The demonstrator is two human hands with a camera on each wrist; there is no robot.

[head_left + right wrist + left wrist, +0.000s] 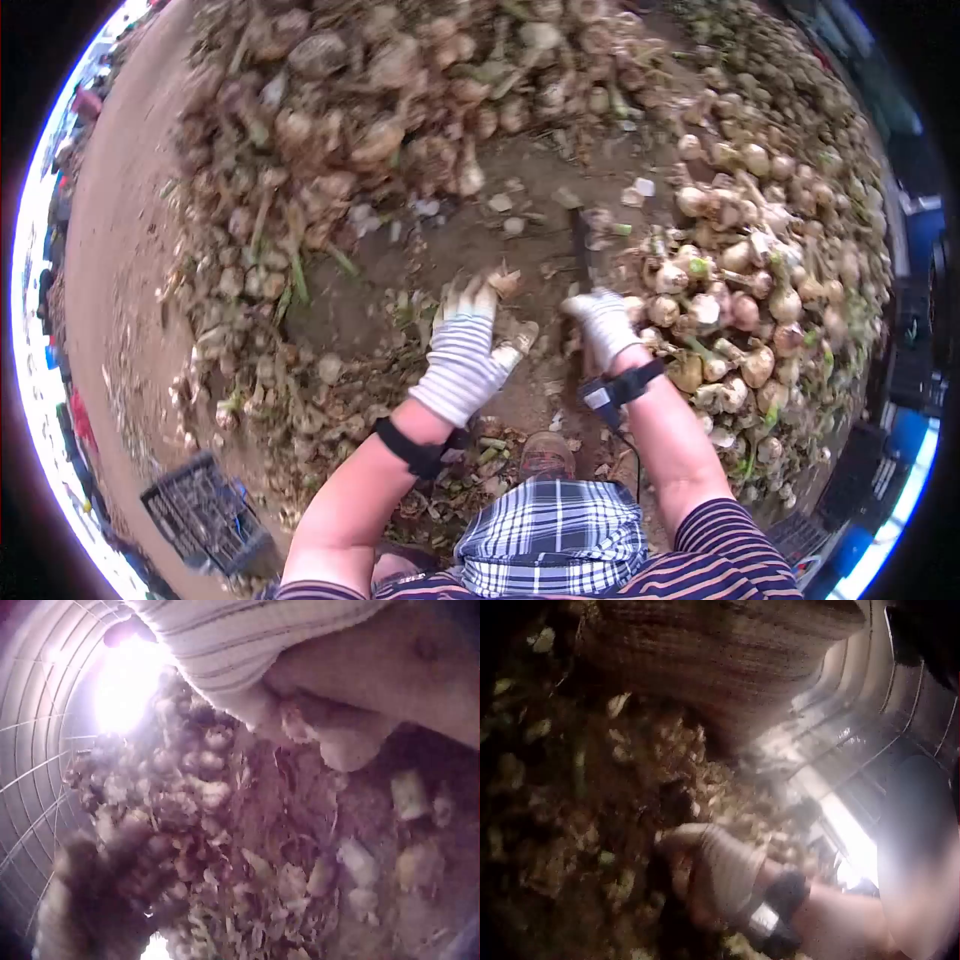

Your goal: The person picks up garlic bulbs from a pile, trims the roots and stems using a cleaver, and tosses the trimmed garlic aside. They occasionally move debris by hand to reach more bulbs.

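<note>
In the head view, my left hand, in a striped knit glove, spreads its fingers low over the soil with the thumb held apart. A pale garlic bulb lies right at its fingertips. To the right, my gloved right hand is curled at the lower end of a long, dark, blade-like tool that points away from me. The left wrist view shows the left glove large and dim across the top, with the right hand beyond it. In the right wrist view, the left hand is a blur at lower left.
Piled garlic with stalks stands ahead and to the left. Trimmed bulbs heap up on the right. Cut pieces and dry leaves litter the soil between. A dark crate sits at lower left, and a shoe shows before my knees.
</note>
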